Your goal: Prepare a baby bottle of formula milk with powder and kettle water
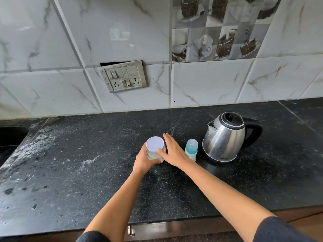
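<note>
Gripping the powder jar [155, 149], left hand [143, 161] wraps it; right hand [173, 151] lies flat alongside.

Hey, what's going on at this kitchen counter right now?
A person is getting ready to make baby formula. The left hand grips a clear jar with a pale lid, still closed, standing on the black counter. The right hand rests flat against the jar's right side, fingers extended. A capped baby bottle and a steel kettle stand untouched to the right.
</note>
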